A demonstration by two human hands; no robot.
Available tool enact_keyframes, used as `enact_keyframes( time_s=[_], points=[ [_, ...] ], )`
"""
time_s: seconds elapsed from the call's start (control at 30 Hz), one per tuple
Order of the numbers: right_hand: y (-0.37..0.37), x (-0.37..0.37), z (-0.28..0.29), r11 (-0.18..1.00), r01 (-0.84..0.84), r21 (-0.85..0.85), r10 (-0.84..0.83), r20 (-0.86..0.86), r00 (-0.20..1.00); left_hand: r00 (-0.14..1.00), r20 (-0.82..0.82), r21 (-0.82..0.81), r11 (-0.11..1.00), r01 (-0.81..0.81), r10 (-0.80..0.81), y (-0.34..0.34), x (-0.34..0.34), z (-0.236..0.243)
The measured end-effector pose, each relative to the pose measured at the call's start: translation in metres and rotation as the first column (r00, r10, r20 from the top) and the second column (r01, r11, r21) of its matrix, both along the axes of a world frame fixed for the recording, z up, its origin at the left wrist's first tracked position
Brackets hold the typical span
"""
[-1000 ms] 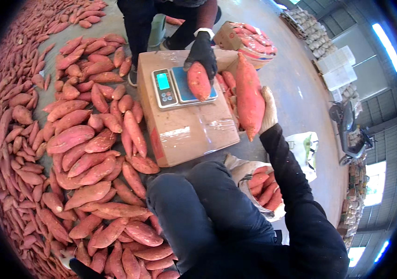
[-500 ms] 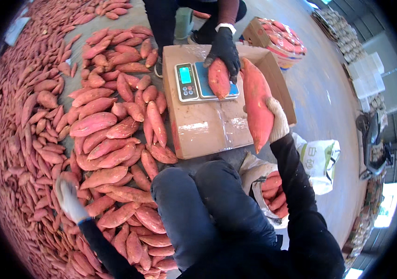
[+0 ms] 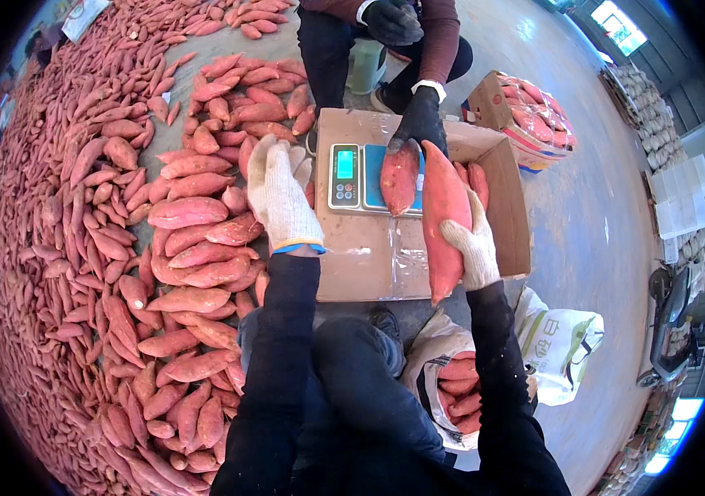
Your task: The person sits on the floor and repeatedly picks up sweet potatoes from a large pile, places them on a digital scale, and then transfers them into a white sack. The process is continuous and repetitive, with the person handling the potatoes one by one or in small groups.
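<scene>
My right hand (image 3: 472, 244), in a pale knitted glove, is closed around a large, long sweet potato (image 3: 445, 219), held nearly upright over the front right of the cardboard box. My left hand (image 3: 285, 194), gloved alike, is raised over the pile's edge, just left of the digital scale (image 3: 345, 183). Its fingers are apart and nothing shows in them. The scale rests on the box (image 3: 361, 264), its display lit. Across from me, a co-worker's black-gloved hand (image 3: 421, 122) grips another sweet potato (image 3: 400, 178) at the scale's blue plate, partly hiding it.
Sweet potatoes (image 3: 195, 212) lie heaped on my left, with a much larger mass (image 3: 47, 273) beyond. Several more fill an open sack (image 3: 427, 364) by my knees, beside a white bag (image 3: 559, 343). A packed carton (image 3: 493, 103) stands at far right; a scooter (image 3: 671, 322) is farther right.
My left hand has swung from the lower left of the pile up and right, beside the scale. My right hand keeps its sweet potato. The co-worker's other black-gloved hand has come into view.
</scene>
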State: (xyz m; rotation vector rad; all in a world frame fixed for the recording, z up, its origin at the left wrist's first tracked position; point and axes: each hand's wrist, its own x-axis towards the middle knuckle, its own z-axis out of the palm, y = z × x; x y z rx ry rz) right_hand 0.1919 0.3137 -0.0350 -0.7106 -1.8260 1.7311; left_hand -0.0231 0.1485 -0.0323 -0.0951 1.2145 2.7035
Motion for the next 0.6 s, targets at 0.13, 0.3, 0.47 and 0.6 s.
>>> enact_keyframes(
  time_s=[0.13,0.3,0.47,0.6],
  points=[
    [0.002,0.024,0.004,0.997,0.016,0.071,-0.024,0.112,0.993,0.999,0.037,-0.102,0.994,0.026,-0.022,0.006,-0.001,-0.019],
    [-0.018,0.024,0.013,0.996,-0.017,-0.09,0.028,0.129,0.991,0.999,0.041,-0.117,0.993,0.016,-0.011,0.005,-0.02,-0.034],
    [-0.019,0.002,0.003,0.987,-0.04,0.157,-0.012,0.319,0.948,0.995,0.099,-0.111,0.994,-0.006,0.017,0.022,-0.024,-0.04],
    [-0.021,-0.042,0.0,0.918,0.004,0.397,-0.169,0.38,0.909,0.987,0.158,-0.048,0.999,0.011,-0.003,0.027,-0.024,-0.036]
  ],
)
